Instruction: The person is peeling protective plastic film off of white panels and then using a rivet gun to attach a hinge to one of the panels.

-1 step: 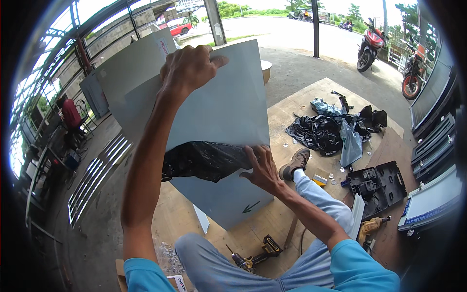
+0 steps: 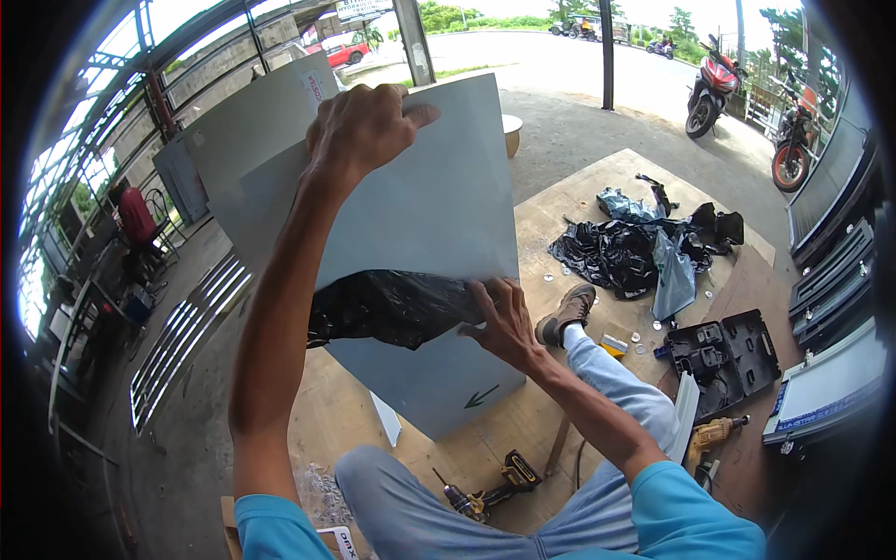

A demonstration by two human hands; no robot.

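Observation:
A large flat grey panel (image 2: 420, 205) stands tilted in front of me. My left hand (image 2: 366, 129) is closed over its top edge, thumb on the near face. Across the panel's middle runs a crumpled band of black plastic film (image 2: 397, 306), folded down from the surface. My right hand (image 2: 507, 322) is closed on the film's right end, beside the panel's right edge; the fingertips are partly hidden. Below the band, the lower face is pale blue-grey with a dark arrow mark (image 2: 482, 397).
Crumpled black and grey film (image 2: 621, 252) lies on the plywood sheet (image 2: 579, 201) at right. An open black tool case (image 2: 723, 359), a yellow drill (image 2: 714, 437) and another cordless drill (image 2: 490, 487) lie nearby. Metal strips (image 2: 187, 345) are at left; another panel (image 2: 247, 121) stands behind.

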